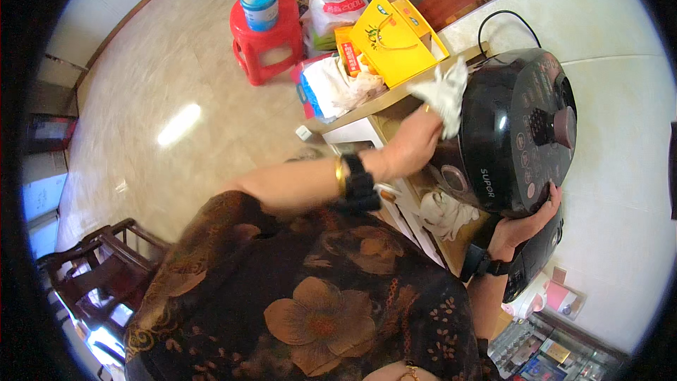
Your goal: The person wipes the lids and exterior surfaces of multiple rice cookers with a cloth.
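Observation:
My left hand, its wrist in a gold bangle and a black band, grips a white cloth. The cloth is bunched, slightly blurred, and lies against the side of a black electric pressure cooker. The Supor cooker looks tilted in this view, with a knob on its lid and a control panel. My right hand holds the cooker's lower edge, fingers on the rim of its lid. A second crumpled cloth rests on the wooden surface below the cooker. Part of another black appliance shows behind my right wrist.
A red plastic stool bears a blue and white tub. Beside it are a yellow gift bag, a white plastic bag and a bottle. A black cable loops behind the cooker. Dark wooden chairs stand at the lower left.

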Demonstrator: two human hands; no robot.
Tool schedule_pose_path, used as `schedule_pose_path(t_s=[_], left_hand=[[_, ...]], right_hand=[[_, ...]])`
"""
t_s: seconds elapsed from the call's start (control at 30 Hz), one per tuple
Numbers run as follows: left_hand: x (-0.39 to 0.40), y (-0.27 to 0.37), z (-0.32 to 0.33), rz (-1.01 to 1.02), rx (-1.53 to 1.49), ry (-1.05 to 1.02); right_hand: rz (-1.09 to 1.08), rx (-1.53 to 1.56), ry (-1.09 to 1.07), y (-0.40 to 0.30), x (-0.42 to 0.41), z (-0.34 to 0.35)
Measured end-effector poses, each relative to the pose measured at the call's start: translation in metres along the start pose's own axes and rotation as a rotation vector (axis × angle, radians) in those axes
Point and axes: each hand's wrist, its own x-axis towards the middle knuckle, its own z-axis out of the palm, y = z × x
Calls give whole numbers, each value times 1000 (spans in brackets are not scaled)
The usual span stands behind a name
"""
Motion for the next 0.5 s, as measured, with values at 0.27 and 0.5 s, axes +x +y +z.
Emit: schedule_pose_path(t_s=[0.27, 0.5], left_hand=[[-2, -44, 12, 44, -34, 139], [3, -82, 27, -19, -112, 183]], right_hand=[[-166, -240, -53, -1, -3, -2], [70, 143, 32, -7, -3, 1]])
